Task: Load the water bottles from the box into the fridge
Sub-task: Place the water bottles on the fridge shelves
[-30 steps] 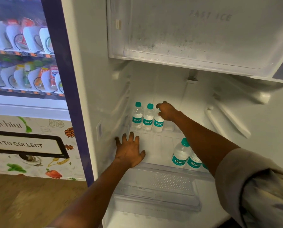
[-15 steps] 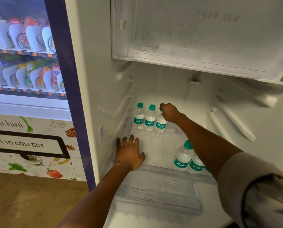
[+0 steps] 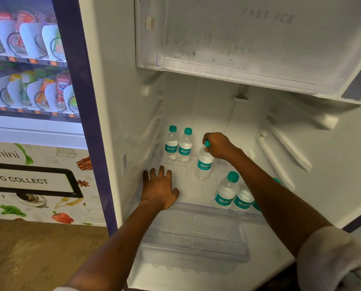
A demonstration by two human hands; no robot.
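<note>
Nearest to us, at the lower right, a pale sleeve (image 3: 333, 259) ends above our right forearm, which reaches into the open fridge (image 3: 112, 101). At the fridge's bottom lies a clear crisper lid (image 3: 196, 238) with a dotted patch in its middle. Just past its back left corner our left hand (image 3: 158, 189) rests palm down on the white shelf (image 3: 188, 185), fingers straight and spread, holding nothing. Right of it, at the shelf's front edge, two front bottles (image 3: 225, 192) stand upright and touching, with teal tops and teal Bisleri labels. Our forearm crosses above them, and another teal cap (image 3: 277, 180) shows just beyond the arm. Farther in, mid-shelf, our right hand (image 3: 219, 144) curls its fingers round the top of the held bottle (image 3: 204, 164), which leans with its top toward the right; we cannot tell whether its base touches the shelf. Beyond, near the left back corner, two back bottles (image 3: 171, 147) stand upright side by side, apart from the held one. Above hangs the frosted freezer box (image 3: 259, 38) marked FAST ICE. Outside, to the left, a vending machine (image 3: 28, 80) shows rows of snack packets above a wooden floor (image 3: 28, 259).
</note>
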